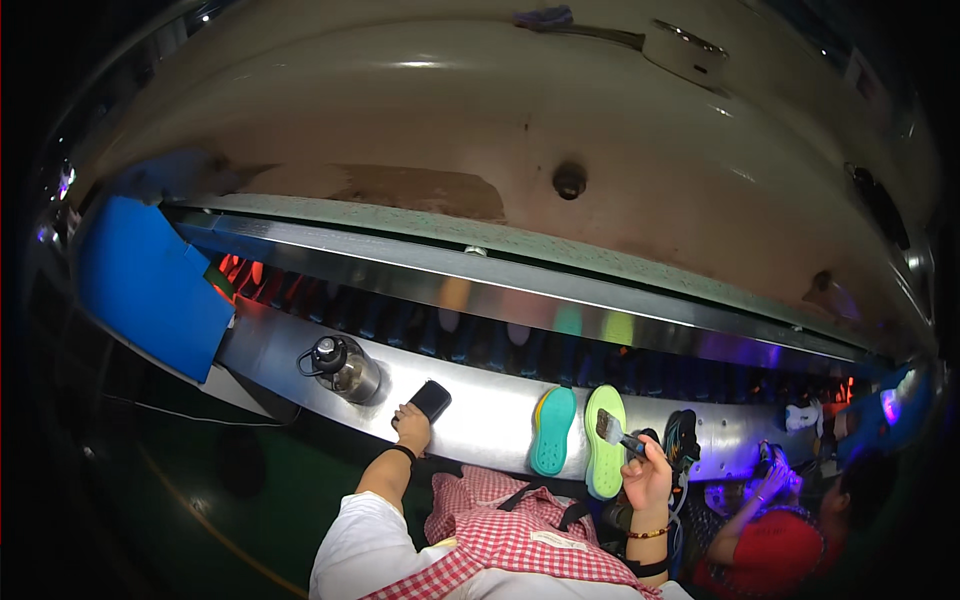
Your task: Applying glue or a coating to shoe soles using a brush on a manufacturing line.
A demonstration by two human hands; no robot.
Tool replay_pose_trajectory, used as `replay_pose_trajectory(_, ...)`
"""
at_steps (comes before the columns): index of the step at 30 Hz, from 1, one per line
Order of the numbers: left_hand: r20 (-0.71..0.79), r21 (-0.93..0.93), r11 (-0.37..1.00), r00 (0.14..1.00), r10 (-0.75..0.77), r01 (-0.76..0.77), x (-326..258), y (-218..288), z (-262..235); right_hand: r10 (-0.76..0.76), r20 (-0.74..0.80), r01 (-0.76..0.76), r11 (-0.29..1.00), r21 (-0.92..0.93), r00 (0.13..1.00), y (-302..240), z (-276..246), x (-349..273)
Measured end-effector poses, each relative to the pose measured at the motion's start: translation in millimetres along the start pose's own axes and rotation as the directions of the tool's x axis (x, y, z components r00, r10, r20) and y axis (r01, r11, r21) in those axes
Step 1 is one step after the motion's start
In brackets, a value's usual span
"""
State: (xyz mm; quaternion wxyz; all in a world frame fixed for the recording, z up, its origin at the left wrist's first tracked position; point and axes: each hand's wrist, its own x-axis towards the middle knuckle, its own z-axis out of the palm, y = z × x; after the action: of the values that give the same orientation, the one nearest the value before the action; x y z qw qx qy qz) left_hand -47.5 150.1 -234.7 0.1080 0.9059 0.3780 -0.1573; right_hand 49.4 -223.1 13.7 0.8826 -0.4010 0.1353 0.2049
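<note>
My left hand [411, 428] grips the lower end of a dark phone [430, 400], which is over the metal ledge. In my right hand [648, 478] is a flat brush [630, 440] with a dark handle, its bristle end over a lime-green shoe sole [604, 460]. Whether the bristles touch the sole I cannot tell. Just left of it lies a teal sole [551, 437], with a yellow edge showing from beneath. Dark shoes [682, 437] with laces sit to the right of my right hand.
A bottle [357, 374] with a black looped cap stands left of the phone on the metal ledge [480, 400]. Behind the ledge, dark pieces line a slot under a large curved machine cover [400, 130]. A blue panel [150, 285] closes the left end. Another person [770, 545] in red works at right.
</note>
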Motion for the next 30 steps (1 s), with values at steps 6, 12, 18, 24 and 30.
replay_pose_trajectory(6, -0.157, -0.292, 0.951, 0.986, 0.053, -0.098, -3.4, -22.6, -45.5, 0.005, 0.055, -0.003, 1.000, -0.029, 0.998, -7.0, -8.0, 10.1)
replay_pose_trajectory(12, -0.741, -0.412, 0.735, 0.668, 0.074, -0.539, -114.1, -10.7, -210.0, 0.080, 0.165, -0.071, 0.996, -0.059, 0.983, -25.9, -18.3, 20.1)
replay_pose_trajectory(18, -0.975, 0.194, 0.581, -0.090, 0.203, -0.791, -180.6, -10.5, -372.3, 0.071, 0.281, -0.011, 0.978, -0.210, 0.957, -21.4, -12.1, 37.6)
replay_pose_trajectory(24, -0.860, 0.481, 0.848, -0.306, 0.407, -0.222, -212.5, 21.1, -499.3, 0.057, 0.301, 0.018, 0.971, -0.239, 0.952, -12.4, -10.2, 42.8)
replay_pose_trajectory(30, -0.898, 0.438, 0.830, -0.126, 0.421, -0.345, -169.9, 27.0, -564.2, 0.054, 0.279, 0.026, 0.961, -0.275, 0.959, -9.5, -22.0, 42.7)
